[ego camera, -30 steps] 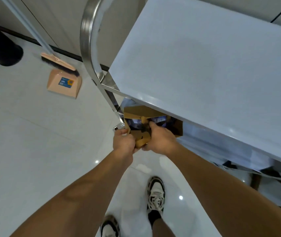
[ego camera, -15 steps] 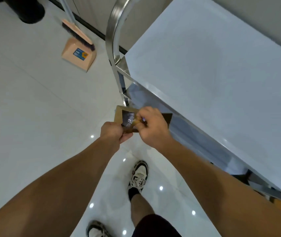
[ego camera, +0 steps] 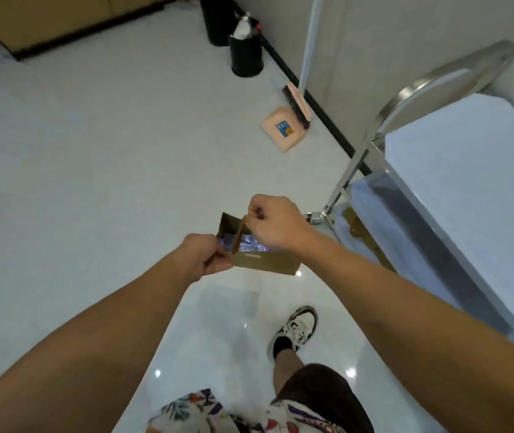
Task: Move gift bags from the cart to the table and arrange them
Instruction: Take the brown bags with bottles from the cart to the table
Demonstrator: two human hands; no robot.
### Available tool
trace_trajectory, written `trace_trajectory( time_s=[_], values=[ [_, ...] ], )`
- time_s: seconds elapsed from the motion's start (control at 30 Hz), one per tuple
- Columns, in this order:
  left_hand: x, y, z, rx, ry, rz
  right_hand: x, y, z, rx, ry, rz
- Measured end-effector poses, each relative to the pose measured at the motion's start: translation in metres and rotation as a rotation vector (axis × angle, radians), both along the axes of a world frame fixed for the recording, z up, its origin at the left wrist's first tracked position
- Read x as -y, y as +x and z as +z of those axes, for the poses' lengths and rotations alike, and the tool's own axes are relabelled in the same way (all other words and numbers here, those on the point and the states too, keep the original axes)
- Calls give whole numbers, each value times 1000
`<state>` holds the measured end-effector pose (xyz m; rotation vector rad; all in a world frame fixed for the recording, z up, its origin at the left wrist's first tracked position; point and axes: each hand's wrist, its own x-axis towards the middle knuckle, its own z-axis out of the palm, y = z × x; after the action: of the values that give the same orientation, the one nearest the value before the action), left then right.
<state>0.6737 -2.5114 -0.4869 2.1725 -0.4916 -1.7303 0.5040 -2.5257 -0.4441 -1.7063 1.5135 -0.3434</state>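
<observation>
1 bag (ego camera: 263, 262) held in mid-air, left of cart (ego camera: 456, 170). Left hand (ego camera: 201, 257) pinches 1 handle at near rim; right hand (ego camera: 276, 221) grips other handle, raised. 2 black bins (ego camera: 245, 53) + 1 dustpan (ego camera: 282, 132) by wall.

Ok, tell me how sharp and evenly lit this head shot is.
Head view: wide-angle bending curves the cart handle and stretches the forearms; motion blur smears the black bins and broom; ceiling lights glare as small white spots on the glossy floor; the gift bag and both hands, left and right, read fairly sharp.
</observation>
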Motion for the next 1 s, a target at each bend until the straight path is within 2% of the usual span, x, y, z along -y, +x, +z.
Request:
trace_trajectory(
  time_s=[0.27, 0.5, 0.67, 0.83, 1.0],
  values=[
    [-187, 211, 108, 174, -104, 95, -120, 233, 130, -62, -204, 529],
    [-399, 346, 131, 349, -28, 334, -280, 413, 156, -61, -230, 970],
    [-545, 398, 126, 423, 53, 567, -402, 511, 149, -42, -179, 1304],
    [-690, 421, 126, 385, 209, 834, -538, 590, 151, -21, -162, 1685],
    [-827, 421, 138, 429, 349, 1054, -674, 635, 165, 111, -96, 1976]
  ],
)
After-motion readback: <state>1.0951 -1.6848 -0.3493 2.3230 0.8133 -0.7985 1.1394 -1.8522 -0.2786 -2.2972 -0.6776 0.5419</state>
